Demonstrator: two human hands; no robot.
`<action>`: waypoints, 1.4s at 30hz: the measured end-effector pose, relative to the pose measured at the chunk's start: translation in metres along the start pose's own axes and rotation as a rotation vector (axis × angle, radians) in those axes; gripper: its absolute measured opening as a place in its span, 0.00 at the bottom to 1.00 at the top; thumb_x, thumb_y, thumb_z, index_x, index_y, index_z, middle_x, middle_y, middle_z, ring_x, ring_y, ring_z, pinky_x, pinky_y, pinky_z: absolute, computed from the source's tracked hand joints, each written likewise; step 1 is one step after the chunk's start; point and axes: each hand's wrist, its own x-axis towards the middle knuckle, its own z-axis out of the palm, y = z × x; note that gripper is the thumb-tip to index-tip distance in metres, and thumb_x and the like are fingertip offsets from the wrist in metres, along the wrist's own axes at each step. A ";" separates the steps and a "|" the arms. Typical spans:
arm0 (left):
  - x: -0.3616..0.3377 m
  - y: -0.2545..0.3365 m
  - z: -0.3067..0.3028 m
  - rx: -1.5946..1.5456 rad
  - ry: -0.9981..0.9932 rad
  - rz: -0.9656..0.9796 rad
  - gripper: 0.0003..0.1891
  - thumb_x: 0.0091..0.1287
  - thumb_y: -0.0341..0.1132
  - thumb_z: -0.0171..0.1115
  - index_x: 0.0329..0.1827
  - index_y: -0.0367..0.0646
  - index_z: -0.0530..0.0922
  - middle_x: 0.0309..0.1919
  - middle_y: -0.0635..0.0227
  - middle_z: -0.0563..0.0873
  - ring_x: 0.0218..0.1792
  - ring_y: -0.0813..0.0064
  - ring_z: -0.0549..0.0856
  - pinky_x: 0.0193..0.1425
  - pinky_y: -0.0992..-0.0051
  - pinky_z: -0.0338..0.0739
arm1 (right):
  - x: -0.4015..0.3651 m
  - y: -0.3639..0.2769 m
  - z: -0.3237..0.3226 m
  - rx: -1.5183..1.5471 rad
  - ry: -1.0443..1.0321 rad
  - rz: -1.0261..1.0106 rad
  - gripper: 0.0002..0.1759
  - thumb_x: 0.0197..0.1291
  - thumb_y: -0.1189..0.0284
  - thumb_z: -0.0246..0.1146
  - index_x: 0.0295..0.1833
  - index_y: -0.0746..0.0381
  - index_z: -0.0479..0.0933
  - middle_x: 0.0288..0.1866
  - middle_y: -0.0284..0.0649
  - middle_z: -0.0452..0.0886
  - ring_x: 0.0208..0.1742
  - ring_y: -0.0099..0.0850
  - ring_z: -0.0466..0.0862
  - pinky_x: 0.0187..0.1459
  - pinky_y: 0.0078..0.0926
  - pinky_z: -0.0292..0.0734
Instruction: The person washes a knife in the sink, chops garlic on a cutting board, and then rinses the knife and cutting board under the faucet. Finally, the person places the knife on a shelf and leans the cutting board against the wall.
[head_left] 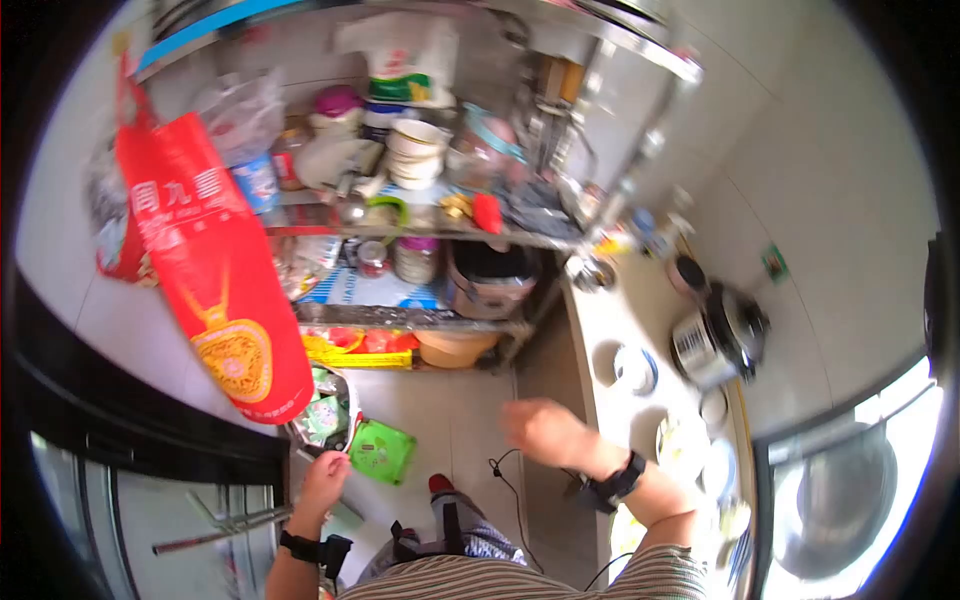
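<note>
My left hand (325,480) is low on the left, just below a bin (352,410) with green and white wrappers in it. Its fingers look bunched together, and I cannot make out anything between them. A bright green packet (382,451) lies on the floor beside the bin, close to those fingertips. My right hand (545,430) is over the floor near the counter's edge, apart from the things on the counter. Motion smears its fingers, which appear curled; no held thing shows. Both wrists wear black bands.
A red shopping bag (235,300) hangs at left above the bin. Ahead, a metal rack (420,318) carries jars, stacked bowls (417,155) and a pot (490,278). The counter (610,310) at right holds a rice cooker (715,340) and dishes. A black cable (515,505) trails across the floor.
</note>
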 end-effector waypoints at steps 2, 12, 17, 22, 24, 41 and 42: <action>-0.001 0.007 0.018 0.007 -0.157 -0.045 0.06 0.63 0.28 0.53 0.40 0.34 0.72 0.32 0.64 0.80 0.33 0.75 0.82 0.37 0.78 0.77 | -0.055 -0.060 0.046 0.121 -0.064 0.208 0.13 0.49 0.71 0.60 0.41 0.63 0.73 0.44 0.46 0.75 0.45 0.42 0.76 0.46 0.35 0.73; -0.112 0.016 0.186 0.281 -1.045 0.133 0.08 0.63 0.30 0.51 0.42 0.37 0.74 0.33 0.65 0.81 0.33 0.78 0.81 0.37 0.80 0.75 | -0.283 -0.350 0.139 0.539 0.295 1.299 0.11 0.53 0.70 0.58 0.42 0.63 0.74 0.41 0.43 0.75 0.46 0.42 0.75 0.46 0.33 0.73; -0.199 0.042 0.286 0.367 -1.322 0.352 0.07 0.62 0.29 0.52 0.40 0.36 0.75 0.32 0.64 0.81 0.34 0.78 0.82 0.38 0.79 0.76 | -0.363 -0.442 0.170 0.604 0.692 1.684 0.10 0.55 0.72 0.57 0.42 0.64 0.74 0.39 0.41 0.77 0.41 0.36 0.78 0.42 0.29 0.75; -0.321 0.059 0.375 0.385 -1.520 0.497 0.09 0.59 0.33 0.56 0.40 0.39 0.77 0.30 0.62 0.82 0.32 0.74 0.81 0.37 0.75 0.75 | -0.508 -0.508 0.228 0.937 1.854 1.956 0.13 0.60 0.69 0.55 0.46 0.67 0.71 0.39 0.44 0.77 0.36 0.32 0.80 0.36 0.27 0.79; -0.375 0.057 0.411 0.411 -1.629 0.535 0.10 0.59 0.33 0.56 0.40 0.39 0.77 0.31 0.61 0.82 0.31 0.73 0.80 0.37 0.75 0.74 | -0.573 -0.532 0.245 1.009 2.466 1.713 0.32 0.59 0.58 0.56 0.59 0.70 0.56 0.50 0.55 0.71 0.46 0.40 0.78 0.43 0.40 0.78; -0.675 -0.019 0.665 0.263 -1.454 -0.670 0.36 0.52 0.48 0.65 0.57 0.33 0.62 0.50 0.54 0.74 0.49 0.65 0.75 0.46 0.64 0.74 | -0.756 -0.542 0.306 1.643 3.280 0.502 0.26 0.59 0.68 0.53 0.61 0.65 0.56 0.64 0.49 0.59 0.64 0.46 0.61 0.63 0.51 0.55; -0.682 -0.021 0.668 0.057 -1.458 -0.726 0.31 0.52 0.42 0.67 0.55 0.33 0.66 0.48 0.56 0.76 0.48 0.65 0.76 0.46 0.65 0.74 | -0.756 -0.543 0.305 1.642 3.256 0.488 0.28 0.58 0.69 0.54 0.62 0.65 0.55 0.64 0.50 0.58 0.64 0.47 0.60 0.63 0.52 0.54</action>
